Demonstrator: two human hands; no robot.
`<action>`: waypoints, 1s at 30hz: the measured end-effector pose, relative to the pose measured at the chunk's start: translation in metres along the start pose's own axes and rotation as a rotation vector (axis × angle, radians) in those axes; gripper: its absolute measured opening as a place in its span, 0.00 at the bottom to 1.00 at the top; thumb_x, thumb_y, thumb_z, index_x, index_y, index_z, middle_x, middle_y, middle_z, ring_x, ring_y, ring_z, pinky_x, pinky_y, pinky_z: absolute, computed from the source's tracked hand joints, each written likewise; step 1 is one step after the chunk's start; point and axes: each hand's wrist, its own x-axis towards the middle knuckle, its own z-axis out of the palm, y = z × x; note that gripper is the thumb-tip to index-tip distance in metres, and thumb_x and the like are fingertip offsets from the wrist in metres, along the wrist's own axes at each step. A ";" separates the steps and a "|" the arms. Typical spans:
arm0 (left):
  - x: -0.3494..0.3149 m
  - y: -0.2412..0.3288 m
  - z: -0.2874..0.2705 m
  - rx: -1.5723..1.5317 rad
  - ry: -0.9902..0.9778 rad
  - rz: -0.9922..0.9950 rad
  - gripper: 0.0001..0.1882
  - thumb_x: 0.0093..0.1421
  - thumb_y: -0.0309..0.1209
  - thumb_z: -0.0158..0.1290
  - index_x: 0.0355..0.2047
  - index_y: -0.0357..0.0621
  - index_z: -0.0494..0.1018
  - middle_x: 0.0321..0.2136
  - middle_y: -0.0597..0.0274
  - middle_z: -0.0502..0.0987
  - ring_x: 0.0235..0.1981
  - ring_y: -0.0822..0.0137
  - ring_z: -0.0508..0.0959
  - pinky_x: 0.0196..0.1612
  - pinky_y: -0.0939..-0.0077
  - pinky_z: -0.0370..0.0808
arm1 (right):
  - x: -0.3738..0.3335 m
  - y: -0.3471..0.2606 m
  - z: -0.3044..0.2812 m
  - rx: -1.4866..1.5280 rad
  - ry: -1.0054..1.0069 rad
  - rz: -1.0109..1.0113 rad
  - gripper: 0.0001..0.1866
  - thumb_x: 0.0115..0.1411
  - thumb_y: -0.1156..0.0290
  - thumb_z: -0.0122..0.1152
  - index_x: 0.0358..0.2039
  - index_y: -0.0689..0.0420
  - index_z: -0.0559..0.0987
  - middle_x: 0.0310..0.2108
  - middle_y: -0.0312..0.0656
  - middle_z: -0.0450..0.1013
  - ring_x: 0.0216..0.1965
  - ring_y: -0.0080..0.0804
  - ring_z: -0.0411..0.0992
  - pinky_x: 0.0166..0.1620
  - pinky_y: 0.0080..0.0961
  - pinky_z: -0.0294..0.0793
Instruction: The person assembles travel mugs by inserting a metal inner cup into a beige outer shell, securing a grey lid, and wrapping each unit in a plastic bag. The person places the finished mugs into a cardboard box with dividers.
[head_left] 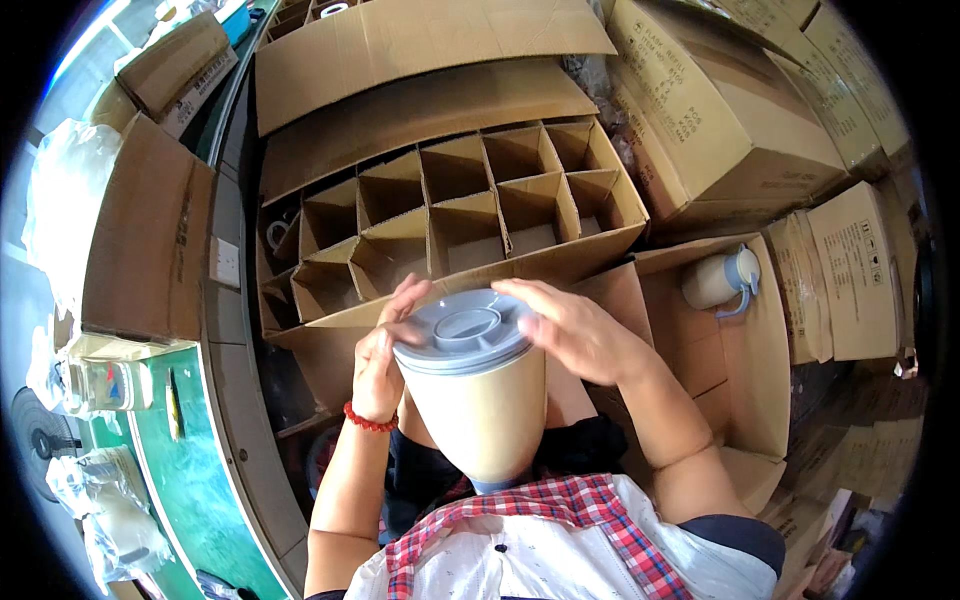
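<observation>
**Both hands on the lid of a cream jug**

The fingers (405,300) of the left hand (380,365) curl against the far left edge of a grey lid (465,330), with the thumb side pressed to the wall of the cream jug (490,410) just below it. The fingers (525,295) of the right hand (575,335) lie loosely spread and flat over the lid's right rim, the palm arched above it. Between the two hands the jug stands upright, close to the person's chest, held off any surface. A red bead bracelet (370,420) circles the left wrist.

Just beyond the fingertips sits an open cardboard carton (300,335) split by cardboard dividers (430,205) into square cells; a pale handle shows in the far left cell (277,235), the others look bare. To the right of the right hand, another open box (760,380) holds a second cream jug (715,280) lying on its side, its grey lid and handle pointing right. More closed cartons (720,110) are stacked behind and to the right.

Left of the left hand runs a green surface (190,470) with a grey edge, carrying clear plastic bags (110,510) and another carton (145,240).
</observation>
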 end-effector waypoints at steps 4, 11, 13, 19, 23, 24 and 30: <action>0.007 -0.009 -0.014 -0.139 0.011 -0.232 0.26 0.70 0.45 0.37 0.43 0.36 0.77 0.61 0.43 0.64 0.65 0.49 0.60 0.66 0.59 0.56 | -0.021 -0.036 -0.015 -0.192 0.064 -0.022 0.35 0.70 0.47 0.39 0.58 0.70 0.66 0.56 0.58 0.69 0.56 0.48 0.70 0.58 0.34 0.69; 0.044 0.093 0.101 1.005 -0.264 0.204 0.20 0.61 0.40 0.54 0.50 0.43 0.75 0.46 0.51 0.77 0.49 0.51 0.75 0.54 0.61 0.68 | 0.094 0.102 0.010 1.393 -0.318 0.166 0.36 0.70 0.45 0.33 0.59 0.66 0.68 0.57 0.53 0.69 0.58 0.46 0.68 0.61 0.37 0.65; 0.042 0.084 0.114 1.150 -0.296 0.270 0.11 0.59 0.36 0.57 0.39 0.45 0.80 0.36 0.57 0.80 0.43 0.55 0.78 0.49 0.62 0.70 | 0.106 0.094 0.045 1.428 -0.524 0.313 0.38 0.69 0.43 0.34 0.58 0.67 0.68 0.57 0.54 0.69 0.60 0.45 0.66 0.63 0.37 0.62; 0.007 0.018 0.011 -0.056 -0.105 0.055 0.17 0.63 0.43 0.52 0.33 0.42 0.81 0.57 0.50 0.72 0.65 0.54 0.61 0.66 0.54 0.51 | 0.011 0.030 -0.006 0.501 -0.142 0.189 0.33 0.70 0.50 0.35 0.57 0.69 0.69 0.55 0.56 0.71 0.57 0.44 0.69 0.62 0.33 0.64; 0.000 -0.008 -0.017 -0.114 -0.012 -0.253 0.27 0.68 0.49 0.42 0.38 0.36 0.79 0.61 0.46 0.66 0.65 0.53 0.61 0.66 0.57 0.54 | -0.036 -0.049 -0.002 -0.381 0.191 -0.143 0.25 0.69 0.55 0.44 0.50 0.67 0.75 0.49 0.60 0.73 0.43 0.51 0.77 0.43 0.38 0.78; 0.006 0.003 -0.012 -0.022 -0.023 -0.264 0.28 0.69 0.49 0.40 0.40 0.35 0.79 0.61 0.46 0.66 0.64 0.53 0.62 0.66 0.58 0.55 | -0.031 -0.033 -0.005 -0.382 0.198 -0.109 0.26 0.69 0.55 0.44 0.49 0.67 0.75 0.48 0.60 0.73 0.42 0.51 0.78 0.41 0.38 0.78; 0.033 0.090 0.105 0.980 -0.139 0.159 0.18 0.63 0.39 0.50 0.48 0.41 0.75 0.47 0.47 0.75 0.51 0.49 0.74 0.58 0.60 0.66 | 0.087 0.098 0.011 1.300 -0.204 0.355 0.38 0.70 0.44 0.26 0.60 0.69 0.65 0.59 0.55 0.66 0.59 0.47 0.66 0.65 0.42 0.60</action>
